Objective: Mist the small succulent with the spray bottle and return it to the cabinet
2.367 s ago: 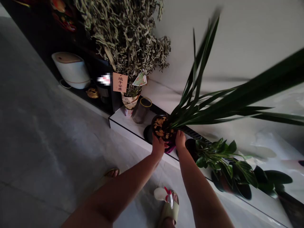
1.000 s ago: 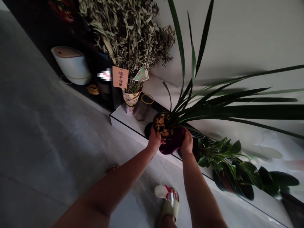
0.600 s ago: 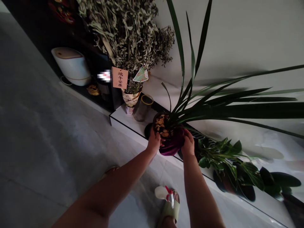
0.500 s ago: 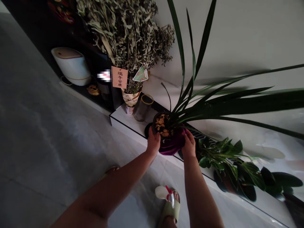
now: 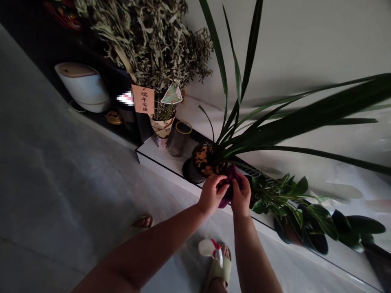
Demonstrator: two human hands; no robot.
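A purple cloth (image 5: 226, 199) is bunched between my two hands, in front of the potted plant. My left hand (image 5: 213, 193) pinches its left side, fingers closed. On the other side my right hand (image 5: 241, 192) grips the cloth with bent fingers. Just behind and left of them stands a dark flowerpot (image 5: 193, 172), topped with tan pebbles (image 5: 203, 158). Long strap-like green leaves (image 5: 244, 144) rise from it and spread up and to the right. Part of the cloth is hidden by my fingers.
A glass vase (image 5: 179, 140) and a wrapped bunch of dried stems (image 5: 161, 53) stand left on the white ledge (image 5: 161, 167). Other potted plants (image 5: 287, 195) line the right. On the floor, a spray bottle (image 5: 209, 247) stands by my sandalled foot (image 5: 221, 264).
My left hand has let go of the pot's rim and moved right onto the cloth. The cloth, spread beside the pot before, is now gathered between both hands.
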